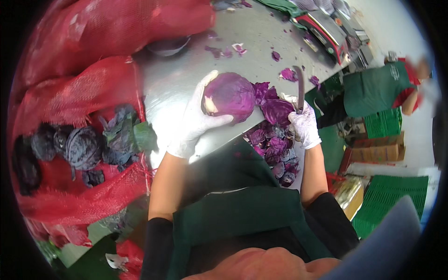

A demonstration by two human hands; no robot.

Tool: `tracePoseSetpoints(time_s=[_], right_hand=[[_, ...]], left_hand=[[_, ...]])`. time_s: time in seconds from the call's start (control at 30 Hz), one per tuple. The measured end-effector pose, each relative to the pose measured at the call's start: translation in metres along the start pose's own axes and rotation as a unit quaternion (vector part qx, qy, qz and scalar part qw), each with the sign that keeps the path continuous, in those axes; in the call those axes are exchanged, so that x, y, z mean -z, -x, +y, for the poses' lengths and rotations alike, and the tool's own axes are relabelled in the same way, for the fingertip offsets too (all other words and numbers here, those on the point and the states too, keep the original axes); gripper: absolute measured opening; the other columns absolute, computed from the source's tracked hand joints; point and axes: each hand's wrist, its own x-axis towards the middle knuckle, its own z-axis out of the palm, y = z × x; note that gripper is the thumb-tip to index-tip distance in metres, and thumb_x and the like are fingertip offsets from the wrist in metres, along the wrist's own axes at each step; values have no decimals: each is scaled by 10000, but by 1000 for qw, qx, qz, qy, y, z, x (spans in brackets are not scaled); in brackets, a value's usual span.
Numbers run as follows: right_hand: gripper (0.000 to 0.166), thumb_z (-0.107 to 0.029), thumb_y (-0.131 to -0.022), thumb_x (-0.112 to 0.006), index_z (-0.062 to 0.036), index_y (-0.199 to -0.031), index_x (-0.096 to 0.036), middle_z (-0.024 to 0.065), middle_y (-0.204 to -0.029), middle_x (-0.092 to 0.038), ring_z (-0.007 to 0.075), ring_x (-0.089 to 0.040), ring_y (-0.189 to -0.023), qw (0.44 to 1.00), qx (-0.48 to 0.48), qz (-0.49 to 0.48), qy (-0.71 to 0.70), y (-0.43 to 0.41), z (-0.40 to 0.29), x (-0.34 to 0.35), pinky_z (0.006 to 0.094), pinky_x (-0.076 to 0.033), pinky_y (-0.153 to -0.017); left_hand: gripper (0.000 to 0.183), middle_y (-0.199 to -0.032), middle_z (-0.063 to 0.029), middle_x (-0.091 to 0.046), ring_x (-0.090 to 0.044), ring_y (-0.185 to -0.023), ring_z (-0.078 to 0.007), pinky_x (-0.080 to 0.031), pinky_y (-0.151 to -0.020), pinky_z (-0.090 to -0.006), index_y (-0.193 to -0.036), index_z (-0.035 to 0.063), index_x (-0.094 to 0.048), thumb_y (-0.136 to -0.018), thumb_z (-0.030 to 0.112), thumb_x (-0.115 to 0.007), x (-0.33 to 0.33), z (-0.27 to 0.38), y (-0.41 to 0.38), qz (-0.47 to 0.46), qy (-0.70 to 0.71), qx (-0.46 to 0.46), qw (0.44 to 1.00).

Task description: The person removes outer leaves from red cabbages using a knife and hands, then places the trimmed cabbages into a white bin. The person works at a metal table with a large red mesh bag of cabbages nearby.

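My left hand (198, 117), in a white glove, is closed around the left side of a red cabbage head (233, 96) on the metal table (164, 92). In my right hand (303, 122), also gloved, is a knife (300, 87) with its blade pointing up and away from me. Loose purple cabbage leaves (278, 110) lie between the cabbage head and my right hand, at the table's edge, and my right fingers touch or nearly touch them. Whether those fingers also grip a leaf, I cannot tell. Below is a heap of cabbage trimmings (276, 150) in a container, partly hidden.
Red mesh sacks (87, 84) fill the left side, one open with dark cabbages (84, 147) inside. A dark bowl (169, 47) stands behind. Leaf scraps (288, 74) dot the table; a machine (325, 33) sits at its far right. Beyond stands a person (374, 89) in a green apron.
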Motion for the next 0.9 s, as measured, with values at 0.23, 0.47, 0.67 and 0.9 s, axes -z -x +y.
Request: tracePoseSetpoints(time_s=[0.23, 0.47, 0.67, 0.9], right_hand=[[554, -163, -890, -638, -192, -1439, -569, 61, -796, -663, 148, -589, -554, 999, 21, -37, 32, 20, -38, -26, 313, -520, -573], [520, -103, -935, -555, -121, -1455, -567, 5, -899, -629, 38, -462, -518, 979, 16, -162, -119, -1, -24, -78, 215, -413, -473], [491, -31, -939, -534, -30, -1429, -560, 118, -1406, -629, 136, -580, -1017, 968, 42, -163, -188, -21, 7, -83, 266, -486, -812], [455, -85, -916, -572, -98, -1367, -634, 36, -1242, -724, 96, -602, -622, 989, 9, -91, -117, -10, 20, -51, 256, -471, -498]], left_hand=[[1126, -1497, -138, -448, -412, -1421, -248, -313, -1205, -379, -1546, 18, -335, -599, 85, -940, 13, 11, -2, -77, -142, -2, 987], [1107, -1528, -133, -430, -427, -1418, -250, -339, -1193, -385, -1555, 42, -337, -627, 116, -937, 13, 3, -5, -85, -98, -7, 992], [808, -1455, -136, -536, -513, -1355, -282, -411, -1167, -459, -1490, 59, -422, -848, 340, -825, 21, -14, -9, 24, 246, 78, 966], [904, -1528, -199, -435, -433, -1350, -552, -583, -891, -636, -1552, 191, -366, -857, 733, -566, -7, -5, -12, -62, 542, 172, 820]])
